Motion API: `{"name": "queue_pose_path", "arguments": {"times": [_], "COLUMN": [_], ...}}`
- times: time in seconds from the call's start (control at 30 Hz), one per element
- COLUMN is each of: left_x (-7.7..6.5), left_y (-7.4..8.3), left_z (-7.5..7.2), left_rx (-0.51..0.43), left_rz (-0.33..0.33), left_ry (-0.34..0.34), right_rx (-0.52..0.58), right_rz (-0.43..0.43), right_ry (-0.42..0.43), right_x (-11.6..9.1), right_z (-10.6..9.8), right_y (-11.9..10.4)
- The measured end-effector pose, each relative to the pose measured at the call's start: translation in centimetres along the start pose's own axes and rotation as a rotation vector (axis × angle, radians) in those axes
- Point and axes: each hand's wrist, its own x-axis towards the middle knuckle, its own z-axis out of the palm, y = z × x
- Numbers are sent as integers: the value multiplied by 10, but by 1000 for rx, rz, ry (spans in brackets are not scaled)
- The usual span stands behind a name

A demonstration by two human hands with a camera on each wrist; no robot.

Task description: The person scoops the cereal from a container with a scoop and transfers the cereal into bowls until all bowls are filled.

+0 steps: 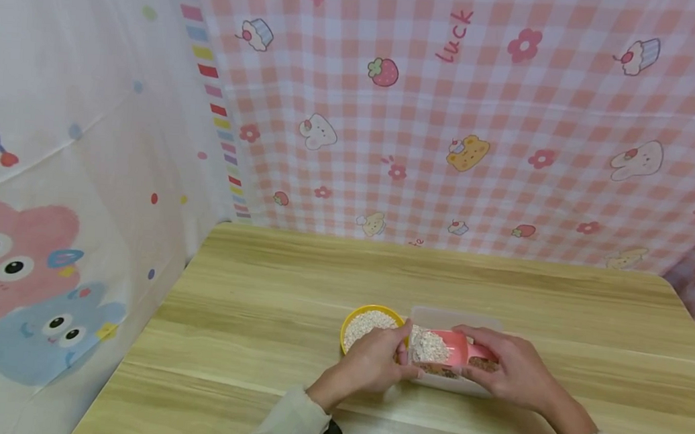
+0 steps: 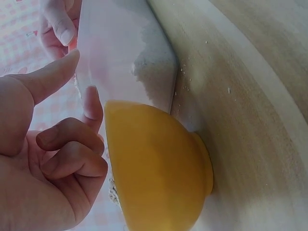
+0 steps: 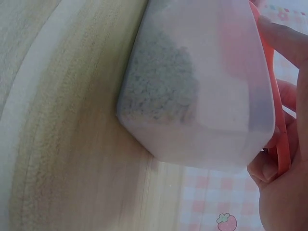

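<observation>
My right hand [image 1: 512, 371] grips a pink scoop [image 1: 458, 344] over a translucent plastic box [image 1: 458, 315]. White flakes like rolled oats [image 1: 429, 347] are heaped at the scoop's left end. More loose flakes [image 3: 161, 79] show through the box wall, piled at the bottom. At the box's left end is my left hand [image 1: 369, 363], thumb and forefinger stretched towards the rim and the other fingers [image 2: 72, 159] loosely bent, with nothing held. Whether its fingertips touch the rim I cannot tell. Just beside it, a yellow bowl [image 2: 159, 163] holds white flakes.
Everything stands on a wood-grain table [image 1: 282, 286]. A few stray flakes [image 2: 185, 72] lie on it near the box and bowl. Pink checked cloth [image 1: 451, 117] hangs behind the table, and a white printed cloth [image 1: 105, 133] hangs at the left.
</observation>
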Motion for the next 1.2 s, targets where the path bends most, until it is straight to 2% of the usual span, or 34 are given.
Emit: {"name": "queue_pose_path", "arguments": {"times": [0.2,0.47,0.73,1.2], "left_x": [-3,-14,-23,-31], "left_y": [-3,-15,-24,-51], "left_z": [-1,-18,-33,-46], "left_rx": [-9,-73,-129,-211], "left_rz": [17,29,-20,-52], "left_ry": [10,44,101,180], "right_rx": [-18,-50,-62,-68], "right_rz": [1,2,11,1], "right_ry": [21,51,54,72], "right_x": [-1,0,-2,-1], "right_z": [3,7,7,9], "right_y": [0,0,-1,-3]}}
